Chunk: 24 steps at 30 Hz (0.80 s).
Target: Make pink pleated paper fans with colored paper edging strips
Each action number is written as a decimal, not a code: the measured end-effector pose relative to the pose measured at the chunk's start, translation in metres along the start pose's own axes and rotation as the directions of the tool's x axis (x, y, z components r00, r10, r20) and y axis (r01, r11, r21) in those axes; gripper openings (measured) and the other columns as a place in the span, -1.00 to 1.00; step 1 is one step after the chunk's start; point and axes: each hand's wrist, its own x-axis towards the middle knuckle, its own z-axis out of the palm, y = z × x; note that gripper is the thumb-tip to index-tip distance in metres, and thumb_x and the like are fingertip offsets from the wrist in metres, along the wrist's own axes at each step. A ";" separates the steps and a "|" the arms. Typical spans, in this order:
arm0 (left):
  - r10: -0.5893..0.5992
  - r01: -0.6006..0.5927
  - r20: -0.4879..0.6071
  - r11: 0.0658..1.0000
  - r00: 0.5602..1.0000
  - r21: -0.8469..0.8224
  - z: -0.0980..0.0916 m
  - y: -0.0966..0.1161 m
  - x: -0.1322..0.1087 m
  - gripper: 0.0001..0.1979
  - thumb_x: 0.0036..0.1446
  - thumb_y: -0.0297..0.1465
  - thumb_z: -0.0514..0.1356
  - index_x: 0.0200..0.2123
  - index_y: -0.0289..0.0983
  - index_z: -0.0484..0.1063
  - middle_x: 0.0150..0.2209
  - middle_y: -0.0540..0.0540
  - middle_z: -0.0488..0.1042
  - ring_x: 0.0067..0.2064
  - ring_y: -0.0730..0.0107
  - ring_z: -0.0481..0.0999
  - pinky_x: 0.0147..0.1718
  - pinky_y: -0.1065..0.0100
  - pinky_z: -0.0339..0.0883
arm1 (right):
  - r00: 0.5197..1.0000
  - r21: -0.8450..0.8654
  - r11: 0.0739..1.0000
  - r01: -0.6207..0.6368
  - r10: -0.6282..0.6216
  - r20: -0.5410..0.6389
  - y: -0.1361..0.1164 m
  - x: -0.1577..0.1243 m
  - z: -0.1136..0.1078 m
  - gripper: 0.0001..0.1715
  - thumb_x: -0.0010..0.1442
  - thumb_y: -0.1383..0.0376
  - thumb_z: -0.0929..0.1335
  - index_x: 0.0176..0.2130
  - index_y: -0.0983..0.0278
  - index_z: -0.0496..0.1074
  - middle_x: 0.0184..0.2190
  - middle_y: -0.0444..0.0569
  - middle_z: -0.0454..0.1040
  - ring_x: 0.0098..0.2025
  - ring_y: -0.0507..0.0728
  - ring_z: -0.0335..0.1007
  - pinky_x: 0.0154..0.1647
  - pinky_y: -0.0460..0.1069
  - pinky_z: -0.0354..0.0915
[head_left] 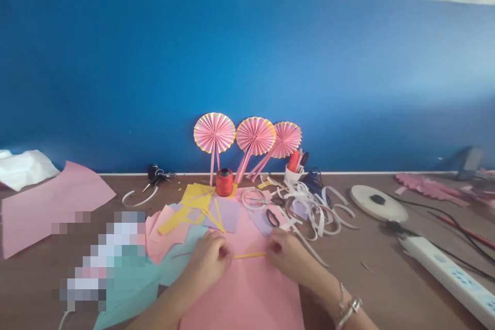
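A narrow yellow paper strip (pixel 250 255) stretches between my two hands across a large pink paper sheet (pixel 243 296). The fingers of my left hand (pixel 211 258) are closed at the strip's left end. At its other end, my right hand (pixel 290 252) is pinched closed too, with bracelets on the wrist. The fingertips of both hands are partly hidden. Just beyond my right hand lies a pair of scissors with dark handles (pixel 273 217). Yellow paper scraps (pixel 197 196) and lilac paper pieces (pixel 224 214) lie ahead of my hands.
Three pleated pink paper fans (pixel 214 133) lean on the blue partition (pixel 247 62). A red thread spool (pixel 224 183) stands before them. Curled white strips (pixel 320 211) lie to the right, near a round white disc (pixel 379 203) and a power strip (pixel 452 273). Teal paper (pixel 131 283) is at left.
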 end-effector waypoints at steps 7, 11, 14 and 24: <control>-0.003 0.002 0.013 0.999 1.000 0.050 0.001 0.002 0.001 -0.83 -0.06 -0.59 0.07 -0.58 -0.25 0.35 -0.46 -0.07 0.46 -0.31 0.27 0.42 -0.33 0.34 0.21 | 0.999 0.007 0.999 0.035 -0.035 -0.010 0.003 0.001 0.004 -0.75 -0.08 0.55 0.20 -0.62 0.26 0.09 -0.51 -0.15 0.24 -0.46 0.01 0.18 -0.41 -0.11 0.08; -0.035 0.033 0.022 0.994 0.999 0.106 -0.001 0.007 0.000 -0.84 -0.06 -0.58 0.07 -0.58 -0.26 0.35 -0.43 -0.08 0.47 -0.27 0.23 0.42 -0.30 0.29 0.19 | 0.999 0.014 0.999 0.036 -0.036 -0.013 0.003 0.001 0.004 -0.75 -0.09 0.55 0.20 -0.61 0.26 0.08 -0.51 -0.15 0.23 -0.46 0.00 0.17 -0.41 -0.11 0.07; -0.043 0.039 0.037 0.994 0.998 0.100 -0.002 0.009 0.000 -0.85 -0.06 -0.58 0.08 -0.57 -0.26 0.36 -0.41 -0.10 0.47 -0.24 0.20 0.41 -0.28 0.28 0.19 | 0.999 -0.001 0.999 0.036 -0.036 -0.011 0.002 0.001 0.002 -0.76 -0.09 0.55 0.20 -0.61 0.26 0.08 -0.52 -0.15 0.24 -0.47 0.00 0.17 -0.42 -0.11 0.06; -0.067 0.056 0.061 0.985 0.996 0.164 -0.003 0.011 0.002 -0.85 -0.05 -0.57 0.08 -0.55 -0.26 0.38 -0.38 -0.11 0.47 -0.22 0.19 0.42 -0.28 0.29 0.17 | 0.999 -0.029 0.999 0.029 -0.030 -0.035 0.004 0.003 0.009 -0.76 -0.18 0.57 0.20 -0.62 0.27 0.08 -0.52 -0.14 0.23 -0.47 -0.01 0.15 -0.43 -0.12 0.03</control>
